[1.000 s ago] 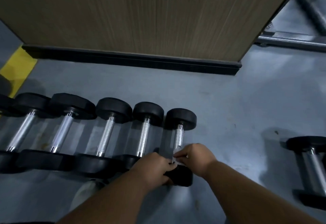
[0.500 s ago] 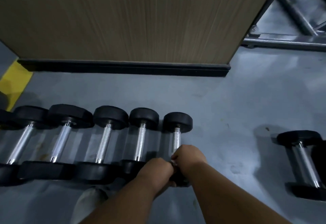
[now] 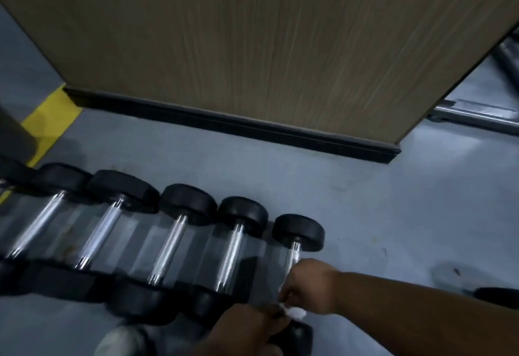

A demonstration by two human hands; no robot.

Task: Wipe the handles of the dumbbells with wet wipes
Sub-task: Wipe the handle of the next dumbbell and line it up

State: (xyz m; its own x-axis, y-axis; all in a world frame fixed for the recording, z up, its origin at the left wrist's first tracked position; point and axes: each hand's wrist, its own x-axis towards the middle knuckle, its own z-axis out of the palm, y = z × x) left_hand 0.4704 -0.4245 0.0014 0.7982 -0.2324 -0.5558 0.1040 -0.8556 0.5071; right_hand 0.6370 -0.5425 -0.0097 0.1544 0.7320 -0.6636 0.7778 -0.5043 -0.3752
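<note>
Right hand [image 3: 306, 285] grips the rightmost dumbbell's handle [image 3: 293, 253], wet wipe [image 3: 295, 313] apparently pinched; left hand [image 3: 247, 327] steadies its near end (grip unclear). Others' cleanliness undeterminable.

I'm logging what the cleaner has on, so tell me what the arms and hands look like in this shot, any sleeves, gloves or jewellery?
Both forearms are bare as far as the frame shows, with no sleeve in sight. The left hand and right hand wear no gloves. No watch, band or ring is visible on the wrists or fingers, though the image is blurred and dim, so small items could be missed.
</note>
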